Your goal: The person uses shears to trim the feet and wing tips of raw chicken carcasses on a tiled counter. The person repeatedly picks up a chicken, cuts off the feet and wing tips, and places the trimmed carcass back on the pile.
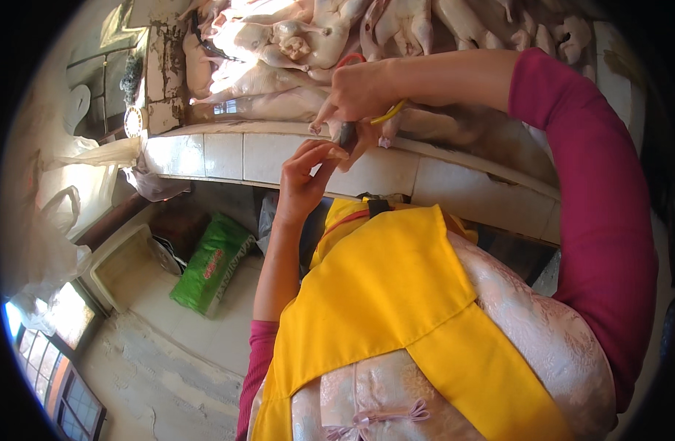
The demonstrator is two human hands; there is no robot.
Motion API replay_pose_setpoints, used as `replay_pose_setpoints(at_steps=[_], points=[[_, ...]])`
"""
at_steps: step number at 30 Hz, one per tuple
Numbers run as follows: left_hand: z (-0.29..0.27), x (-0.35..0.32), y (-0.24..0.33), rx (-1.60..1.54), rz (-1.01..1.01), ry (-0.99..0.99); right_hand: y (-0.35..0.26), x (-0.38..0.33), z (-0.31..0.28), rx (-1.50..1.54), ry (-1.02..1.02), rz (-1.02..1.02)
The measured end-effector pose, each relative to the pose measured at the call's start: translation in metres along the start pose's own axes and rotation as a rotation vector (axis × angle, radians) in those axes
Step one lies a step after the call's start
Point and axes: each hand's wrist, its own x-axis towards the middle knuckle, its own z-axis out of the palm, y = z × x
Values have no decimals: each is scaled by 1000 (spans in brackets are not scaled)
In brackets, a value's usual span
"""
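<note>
My right hand (pixel 361 90) reaches over a white tiled counter (pixel 227 154) and is closed around a small tool with a yellow part (pixel 390 112) and a red loop (pixel 350 58). A dark end (pixel 347 134) of it points down from the fist. My left hand (pixel 306 178) is raised just below, its bunched fingertips touching that dark end. Several plucked pale chickens (pixel 279 44) lie piled on the counter right behind both hands. I wear a yellow apron (pixel 381 294) and magenta sleeves.
A green sack (pixel 209 268) lies on the concrete floor under the counter, beside a white tub (pixel 124 257). White plastic bags (pixel 66 198) hang at the left. Windows (pixel 51 353) show at the lower left.
</note>
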Motion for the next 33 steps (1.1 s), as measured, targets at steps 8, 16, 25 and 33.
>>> replay_pose_setpoints(at_steps=[8, 16, 25, 33], points=[[-3, -10, 18, -159, -115, 31, -23, 0, 20, 179, 285, -102], [-61, -21, 28, -274, -86, 263, -3, -29, 6, 185, 350, 435], [-156, 95, -73, 465, -108, 432, -52, -143, 38, 438, 288, 1427], [4, 143, -157, 574, -545, -380, -68, -123, 110, 985, 357, 1608]])
